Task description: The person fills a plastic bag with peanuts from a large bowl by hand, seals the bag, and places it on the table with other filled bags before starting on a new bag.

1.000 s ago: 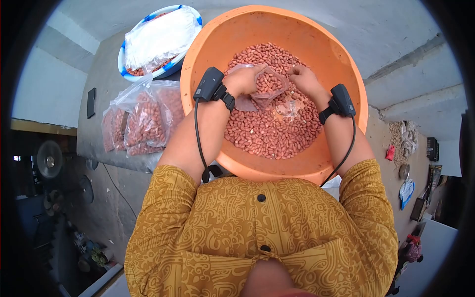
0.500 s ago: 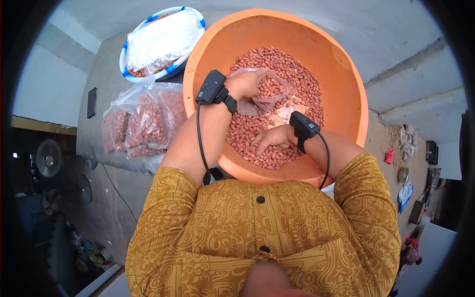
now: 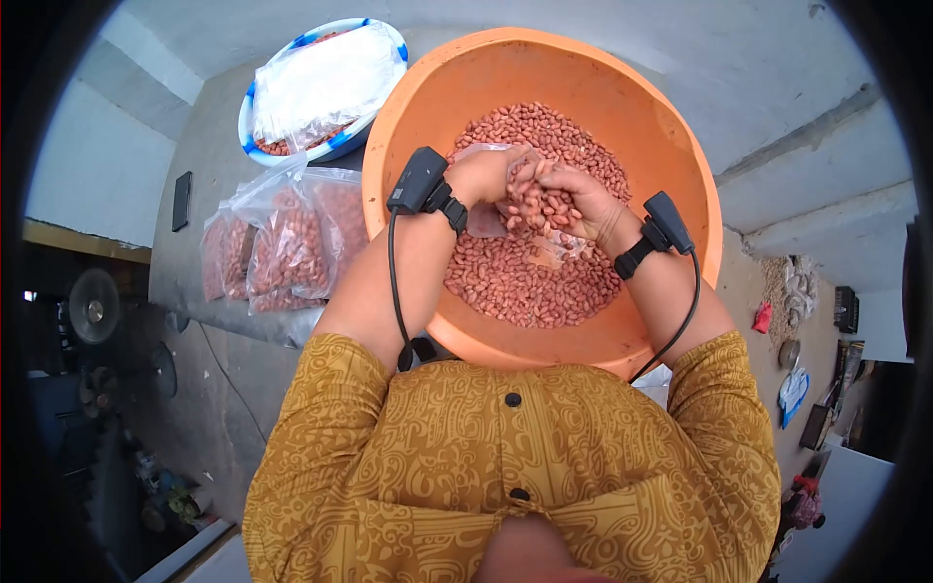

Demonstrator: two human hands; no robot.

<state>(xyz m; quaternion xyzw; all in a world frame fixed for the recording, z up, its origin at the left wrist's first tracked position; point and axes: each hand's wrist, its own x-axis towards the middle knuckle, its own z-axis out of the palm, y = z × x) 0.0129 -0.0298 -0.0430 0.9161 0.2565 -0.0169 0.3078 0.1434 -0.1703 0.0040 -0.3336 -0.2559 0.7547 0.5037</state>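
Observation:
A wide orange basin holds a bed of reddish-skinned peanuts. Above them my left hand grips a clear plastic bag, its fingers partly hidden behind the wrist and the nuts. My right hand is cupped around a handful of peanuts right at the bag's mouth, its fingertips close to those of my left hand. Under the right hand, part of the basin's pale bottom shows through the nuts. Both wrists carry black strapped devices with cables.
Left of the basin, several filled bags of peanuts lie on the grey table. Behind them stands a blue-and-white tub with white plastic bags over peanuts. A dark phone-like object lies near the table's left edge.
My right hand has risen from the peanuts in the basin to the bag's mouth, now with a handful in it. My left hand stays in nearly the same place with the bag.

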